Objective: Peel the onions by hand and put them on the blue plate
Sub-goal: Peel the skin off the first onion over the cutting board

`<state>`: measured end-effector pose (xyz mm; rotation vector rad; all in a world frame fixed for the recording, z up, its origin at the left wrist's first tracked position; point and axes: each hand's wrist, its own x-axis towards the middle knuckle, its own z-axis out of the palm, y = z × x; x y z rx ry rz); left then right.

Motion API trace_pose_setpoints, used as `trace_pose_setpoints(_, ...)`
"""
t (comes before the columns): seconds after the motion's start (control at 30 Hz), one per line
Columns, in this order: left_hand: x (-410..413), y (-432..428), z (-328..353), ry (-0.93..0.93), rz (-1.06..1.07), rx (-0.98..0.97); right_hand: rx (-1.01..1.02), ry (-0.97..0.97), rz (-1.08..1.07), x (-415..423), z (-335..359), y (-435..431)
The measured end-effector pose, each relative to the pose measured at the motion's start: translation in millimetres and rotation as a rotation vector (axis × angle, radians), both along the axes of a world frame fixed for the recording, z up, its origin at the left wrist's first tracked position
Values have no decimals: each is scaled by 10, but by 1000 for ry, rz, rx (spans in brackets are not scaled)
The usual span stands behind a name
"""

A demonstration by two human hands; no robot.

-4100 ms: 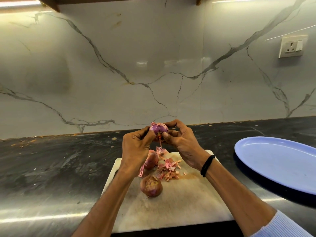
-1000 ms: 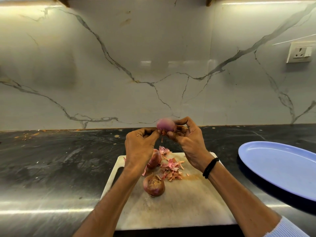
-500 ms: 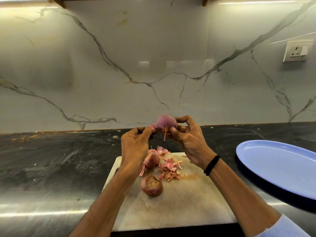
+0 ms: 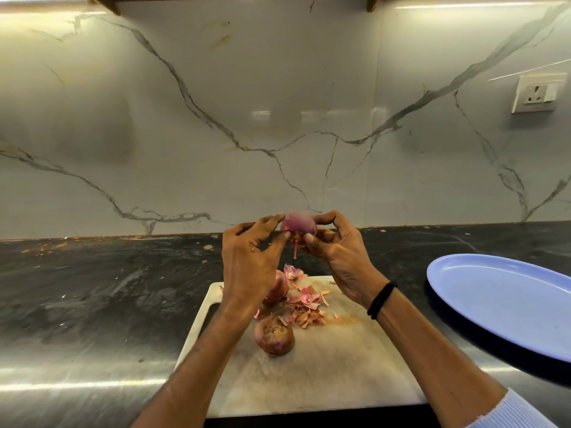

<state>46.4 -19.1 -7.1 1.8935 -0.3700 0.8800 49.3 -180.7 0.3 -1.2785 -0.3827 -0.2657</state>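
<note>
Veined white marble (image 4: 216, 134) rises behind a dark stone countertop (image 4: 108, 288), and on it we take the pale cutting board (image 4: 324, 372) as our landmark.

Above the board's far edge, well clear of its surface, we have the held onion (image 4: 298, 223) raised between both hands. Our right hand (image 4: 343, 257) grips it, thumb and curled fingers wrapped round its right and lower side. Our left hand (image 4: 247, 261) pinches its left side between forefinger and thumb, the thumb down by the root end, where a thin strand of skin (image 4: 295, 250) hangs.

The top of the bulb looks smooth and purple, so we judge the peeling step nearly done on this one, with only the root-end shreds left.

On the board lie the near onion (image 4: 273, 335), at its middle and in its dry skin, and the far onion (image 4: 276, 290), toward the far side and partly hidden behind our left wrist. Peel scraps (image 4: 306, 304) are heaped just right of these two.

The blue plate (image 4: 509, 298) sits off the board's right side, apart from it, with no onion on the part we see.

Next, we think, the left fingers should strip that strand while the right hand grips firmly. Then we carry the bulb rightward past the board to the plate.
</note>
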Motion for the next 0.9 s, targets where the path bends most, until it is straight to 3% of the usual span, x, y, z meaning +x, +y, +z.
trace_pose_setpoints(0.37,-9,29,-3,-57,24,9,-82,-27,-6,34,-36,-26)
trace_pose_setpoints(0.57,8,43,-30,-86,213,213,-134,-35,10,44,-74,-24)
trace_pose_setpoints(0.73,-25,54,5,-62,88,-8,-85,-18,51,23,-48,-20)
trace_pose_setpoints(0.9,93,112,-63,-14,204,74,-48,56,73,18,-35,-42)
